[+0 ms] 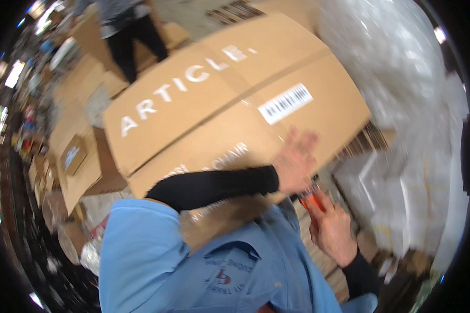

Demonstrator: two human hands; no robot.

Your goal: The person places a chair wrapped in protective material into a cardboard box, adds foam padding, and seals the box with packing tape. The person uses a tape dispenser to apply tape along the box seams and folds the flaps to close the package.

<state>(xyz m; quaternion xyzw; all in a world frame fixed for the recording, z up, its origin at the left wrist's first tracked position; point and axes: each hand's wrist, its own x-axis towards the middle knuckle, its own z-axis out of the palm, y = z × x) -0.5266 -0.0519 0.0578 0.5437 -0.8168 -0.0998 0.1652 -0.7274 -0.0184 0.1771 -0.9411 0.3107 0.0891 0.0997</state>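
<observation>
A large brown cardboard box with white lettering lies in front of me, its flaps meeting along a seam on top. A white barcode label sits near its right end. My left hand, in a black sleeve, reaches across the box. Its fingers are spread over the near right part of the top, below the label; motion blurs them. Close by, off the box's near right edge, my right hand is wrapped round an orange-red hand tool. The blur hides the tool's exact kind.
Clear plastic wrap is heaped at the far right, with white wrapped packages nearer. Another person stands beyond the box. Opened cardboard lies on the left. Wooden slats show beside the box.
</observation>
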